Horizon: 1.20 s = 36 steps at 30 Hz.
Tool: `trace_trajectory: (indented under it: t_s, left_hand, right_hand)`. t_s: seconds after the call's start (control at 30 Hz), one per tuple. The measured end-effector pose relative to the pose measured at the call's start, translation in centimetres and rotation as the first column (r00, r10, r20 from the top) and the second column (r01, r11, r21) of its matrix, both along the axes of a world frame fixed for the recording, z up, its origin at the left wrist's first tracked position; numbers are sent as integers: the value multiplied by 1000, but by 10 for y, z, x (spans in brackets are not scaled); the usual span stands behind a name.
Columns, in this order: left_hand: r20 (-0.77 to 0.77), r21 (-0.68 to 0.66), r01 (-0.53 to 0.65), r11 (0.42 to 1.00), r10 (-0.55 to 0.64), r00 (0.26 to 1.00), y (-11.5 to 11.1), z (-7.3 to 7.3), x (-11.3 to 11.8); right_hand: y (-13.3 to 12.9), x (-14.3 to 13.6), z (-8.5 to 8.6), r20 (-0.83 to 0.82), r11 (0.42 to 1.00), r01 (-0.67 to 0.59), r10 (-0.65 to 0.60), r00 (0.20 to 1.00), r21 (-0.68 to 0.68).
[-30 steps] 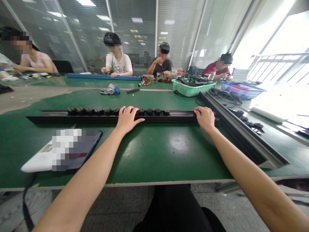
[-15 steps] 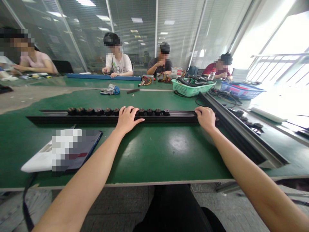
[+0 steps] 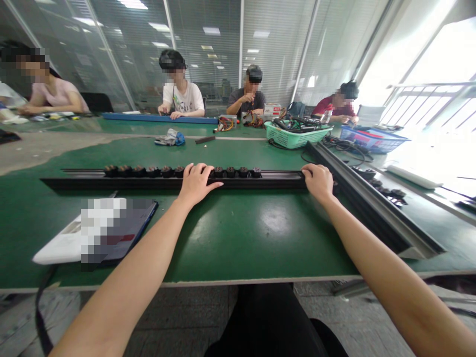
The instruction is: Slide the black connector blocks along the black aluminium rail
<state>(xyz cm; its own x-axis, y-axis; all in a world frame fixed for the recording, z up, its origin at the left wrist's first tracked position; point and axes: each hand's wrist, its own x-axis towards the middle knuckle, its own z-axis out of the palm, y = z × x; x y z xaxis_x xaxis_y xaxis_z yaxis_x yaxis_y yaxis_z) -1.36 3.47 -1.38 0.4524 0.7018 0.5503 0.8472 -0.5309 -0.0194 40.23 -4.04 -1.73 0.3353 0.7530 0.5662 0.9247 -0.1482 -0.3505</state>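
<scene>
A long black rail (image 3: 148, 184) lies crosswise on the green table, with a row of small dark round parts (image 3: 230, 172) set along its channel. My left hand (image 3: 197, 184) rests over the middle of the rail, fingers bent over its far side and thumb along the near face, gripping it. At the rail's right end, my right hand (image 3: 319, 179) has its fingers closed on the end; whether a small piece is between the fingertips is hidden.
A second black rail (image 3: 357, 198) runs diagonally at the right, with loose dark parts (image 3: 386, 191) beyond it. Green basket (image 3: 297, 136), blue basket (image 3: 372, 141), gloves (image 3: 170, 138) farther back. White device (image 3: 61, 245) and dark tablet (image 3: 143, 223) lie front left. Several people sit opposite.
My right hand has shifted very slightly to the right at the rail's end. My left hand has stayed in place on the rail.
</scene>
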Motion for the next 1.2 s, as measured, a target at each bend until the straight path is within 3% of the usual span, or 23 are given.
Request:
trace_trajectory:
  t_s: [1.2]
  left_hand:
    - [-9,-5,-18,1000,18,1000,-2,2,1]
  right_hand:
    - [2,2,-4,36,1000,13,-13,999,0]
